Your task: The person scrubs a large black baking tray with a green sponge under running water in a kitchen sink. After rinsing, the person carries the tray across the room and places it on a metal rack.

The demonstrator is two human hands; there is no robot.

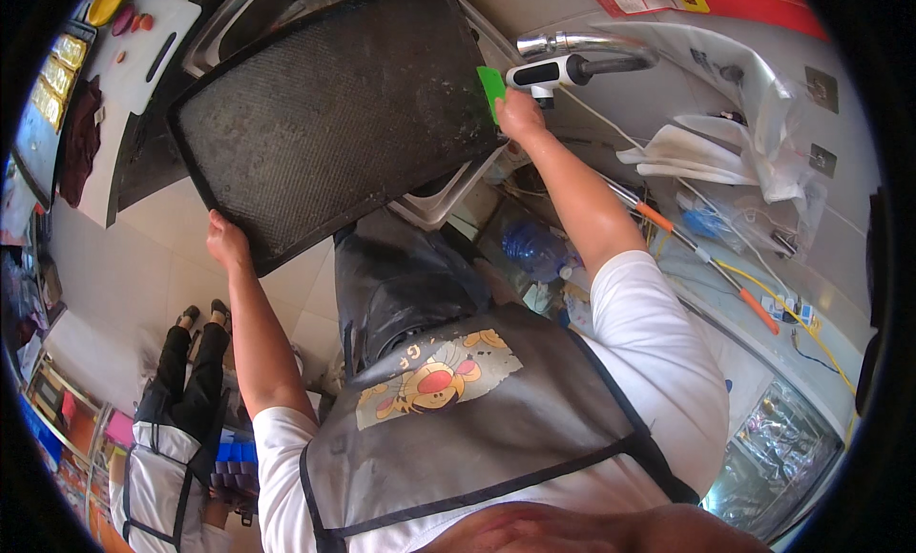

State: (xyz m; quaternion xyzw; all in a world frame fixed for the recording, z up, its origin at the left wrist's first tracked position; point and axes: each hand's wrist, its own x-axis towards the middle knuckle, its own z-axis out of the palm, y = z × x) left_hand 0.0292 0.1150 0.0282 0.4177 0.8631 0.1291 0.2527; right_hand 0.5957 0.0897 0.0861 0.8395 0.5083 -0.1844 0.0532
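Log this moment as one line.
left hand: gripping black rectangular textured tray, left edge | right hand: holding flat green scraper, at tray's right edge

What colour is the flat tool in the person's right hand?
The flat tool is bright green, seen in the head view.

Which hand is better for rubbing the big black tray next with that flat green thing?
Probably the right hand: it holds the flat green thing by the right edge of the black tray. The left hand seems better for steadying, since it holds the tray's left edge near the lower corner.
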